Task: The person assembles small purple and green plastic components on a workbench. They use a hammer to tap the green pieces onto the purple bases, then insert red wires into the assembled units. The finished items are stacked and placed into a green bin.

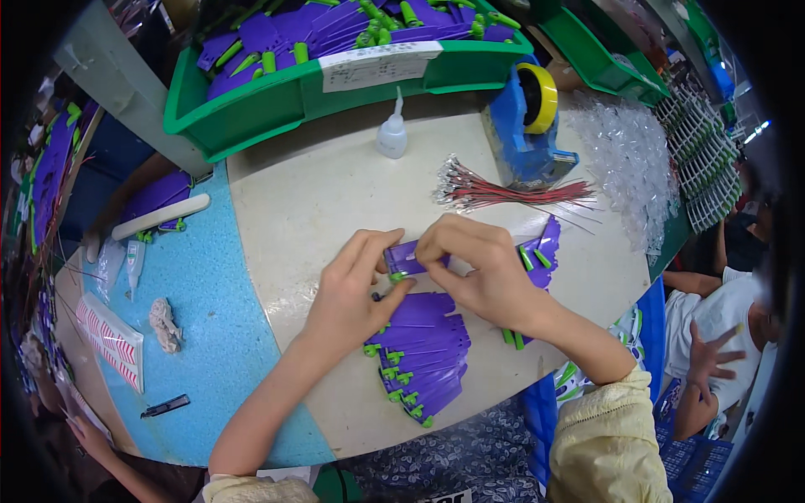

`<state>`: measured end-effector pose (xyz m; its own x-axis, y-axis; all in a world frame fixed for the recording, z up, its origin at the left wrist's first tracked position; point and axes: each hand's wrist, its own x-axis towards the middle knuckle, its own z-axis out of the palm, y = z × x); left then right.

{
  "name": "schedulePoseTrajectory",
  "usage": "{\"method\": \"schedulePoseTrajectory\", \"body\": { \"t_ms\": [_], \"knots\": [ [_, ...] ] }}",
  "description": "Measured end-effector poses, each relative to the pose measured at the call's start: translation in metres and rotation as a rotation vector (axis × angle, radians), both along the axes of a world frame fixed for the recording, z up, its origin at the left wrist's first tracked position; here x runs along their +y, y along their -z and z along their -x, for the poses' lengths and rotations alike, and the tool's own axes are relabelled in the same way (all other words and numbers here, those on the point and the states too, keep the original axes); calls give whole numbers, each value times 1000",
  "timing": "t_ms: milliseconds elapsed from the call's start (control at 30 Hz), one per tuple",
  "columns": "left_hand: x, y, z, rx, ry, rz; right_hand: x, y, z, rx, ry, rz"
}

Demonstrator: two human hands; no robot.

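We hold one purple strip (406,257) between both hands above the fanned stack of purple strips (423,356) — left hand (352,293) pinching its near end, right hand (478,264) closed over its far end. We should keep it flat and grip lightly. Behind, the green bin (277,105) holds more purple-and-green pieces.

My left hand (348,293) and right hand (482,272) are bare, with no gloves, rings or watch. My forearms are uncovered too. I wear pale yellow sleeves pushed up to the elbows, the fabric soft and crinkled, bunched thickly on the right arm.
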<state>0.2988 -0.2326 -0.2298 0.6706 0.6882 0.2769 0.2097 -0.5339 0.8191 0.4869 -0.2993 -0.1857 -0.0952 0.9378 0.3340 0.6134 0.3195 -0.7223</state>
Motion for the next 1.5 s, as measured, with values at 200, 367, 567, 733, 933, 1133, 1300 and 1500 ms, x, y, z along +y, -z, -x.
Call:
{"method": "schedulePoseTrajectory", "body": {
  "t_ms": [200, 367, 567, 733, 933, 1133, 1300, 1500],
  "knots": [
    [-1, 6, 2, -22, -37, 25, 4, -2, 5, 9, 99, 299],
    [0, 6, 1, -42, -24, 99, 19, -5, 3, -61, 3, 391],
    [0, 8, 0, -82, -60, 178, 30, -2, 0, -63, -23, 419],
    [4, 8, 0, -66, -68, 148, 6, -3, 2, 36, 49, 457],
    [6, 6, -3, -71, -68, 137, 35, 5, -2, -8, 11, 434],
    [6, 7, -1, -73, -56, 77, 23, 4, -2, 43, -32, 415],
    [7, 7, -1, -78, -37, -43, 17, 11, -3, 101, 31, 406],
    [6, 2, -3, -68, -9, -61, 13, 16, -3, 149, 70, 361]
  ]
}}
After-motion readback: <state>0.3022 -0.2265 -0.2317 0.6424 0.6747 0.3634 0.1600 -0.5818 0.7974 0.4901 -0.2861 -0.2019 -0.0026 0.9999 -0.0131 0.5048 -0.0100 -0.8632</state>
